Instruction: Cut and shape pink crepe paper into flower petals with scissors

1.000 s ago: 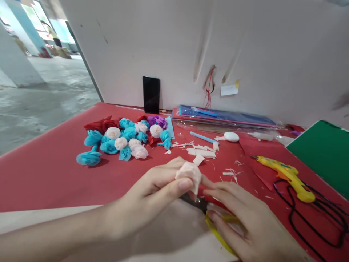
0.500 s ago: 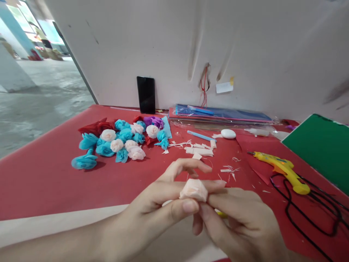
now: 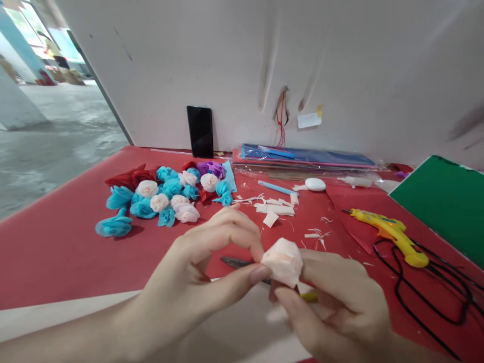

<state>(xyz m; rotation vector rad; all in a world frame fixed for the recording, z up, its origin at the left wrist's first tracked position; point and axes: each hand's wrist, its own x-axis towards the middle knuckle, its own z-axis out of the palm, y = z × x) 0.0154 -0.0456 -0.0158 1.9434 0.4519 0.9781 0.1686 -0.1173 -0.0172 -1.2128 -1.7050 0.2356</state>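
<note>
A pale peach paper flower [image 3: 283, 262] with folded petals is held up between my two hands over the near part of the table. My left hand [image 3: 212, 262] pinches its left edge between thumb and index finger. From the right, my right hand [image 3: 340, 297] grips its lower side; part of those fingers is hidden behind the flower. Beneath the hands lies a dark metal blade, perhaps of scissors [image 3: 236, 262], with a bit of yellow by the right thumb. Finished-looking paper roses [image 3: 172, 187] in blue, peach, red and purple lie bunched at the left.
A yellow glue gun [image 3: 393, 232] with a black cord [image 3: 399, 297] lies at right, beside a green board [image 3: 446, 201]. Paper scraps [image 3: 278, 207] litter the middle. A phone [image 3: 200, 132] leans on the back wall near plastic-wrapped sheets [image 3: 313, 156].
The flower has turned and shifted slightly right. My left fingers have moved from around it to a pinch at its left edge. The dark blade below now shows.
</note>
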